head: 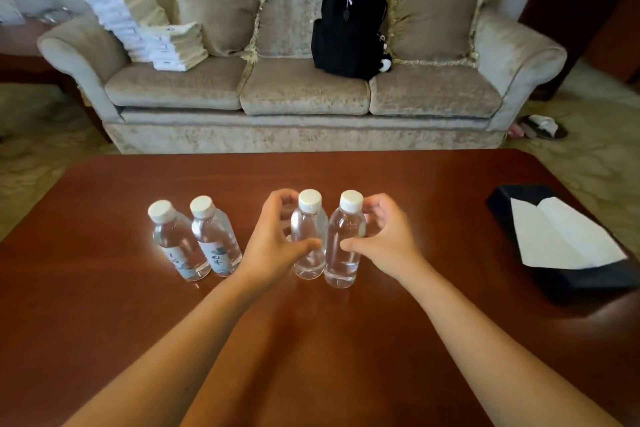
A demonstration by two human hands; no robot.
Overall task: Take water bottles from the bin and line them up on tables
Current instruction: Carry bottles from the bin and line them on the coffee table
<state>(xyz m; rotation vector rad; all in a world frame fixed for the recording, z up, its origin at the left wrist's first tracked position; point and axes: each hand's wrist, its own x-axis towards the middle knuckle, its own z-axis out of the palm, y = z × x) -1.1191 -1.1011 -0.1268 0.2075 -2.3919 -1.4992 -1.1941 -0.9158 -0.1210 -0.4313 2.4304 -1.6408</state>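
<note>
Fingers (pixel 277 199) of the left hand (pixel 273 239) curl round the third bottle (pixel 307 224) from its left side, thumb across the front, and the right hand (pixel 386 236) grips the fourth bottle (pixel 344 236) from its right in the same way. Both bottles stand upright just below the middle of the frame, so close I cannot tell whether they touch. A beige sofa (pixel 304 90) fills the upper half of the frame, with fringed cushions (pixel 221 3) along its back. The reddish-brown counter (pixel 415 184) spreads over the whole lower half and carries everything nearer. A black backpack (pixel 346 21) sits upright on the middle seat, top centre. At the upper left a leaning stack of folded white and tan cloths (pixel 138 17) rests against the sofa arm. At the right edge a dark tissue box (pixel 568 284) lies on the counter with a white sheet showing. Left of the hands stand the first bottle (pixel 175 246) and the second bottle (pixel 214 239), side by side, white-capped, labels facing me, in one row with the held pair. Slippers (pixel 543 126) lie on the floor by the sofa's right end.
</note>
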